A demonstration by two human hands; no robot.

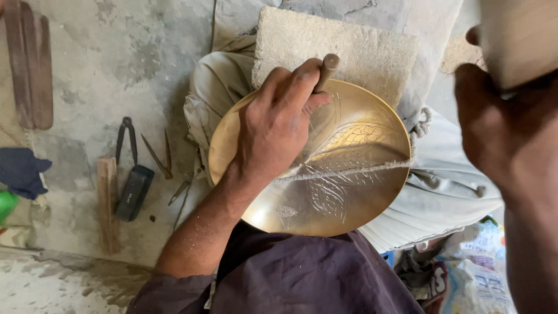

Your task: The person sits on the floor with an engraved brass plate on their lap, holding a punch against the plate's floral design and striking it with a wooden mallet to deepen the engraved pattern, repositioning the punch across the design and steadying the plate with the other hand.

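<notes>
Brass dish [349, 192]: round, golden, engraved leaf lines. Left hand [276, 125] at 11 o'clock grips chisel [326, 68]. Right hand [505, 125] blurred, clasping wooden mallet [517, 38], cut off at frame edge.

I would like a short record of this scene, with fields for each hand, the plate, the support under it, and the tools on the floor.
Left hand: grips a chisel-like tool, its tip hidden behind the fingers, over the plate.
Right hand: raised close to the camera, blurred, holding a pale wooden block.
Plate: round, brass-coloured, with engraved line patterns and a ridge of pale dust across it.
Support: rough stone slab behind the plate; the plate lies on the person's lap.
Floor tools: dark pincers, a metal divider, a wooden stick.
</notes>
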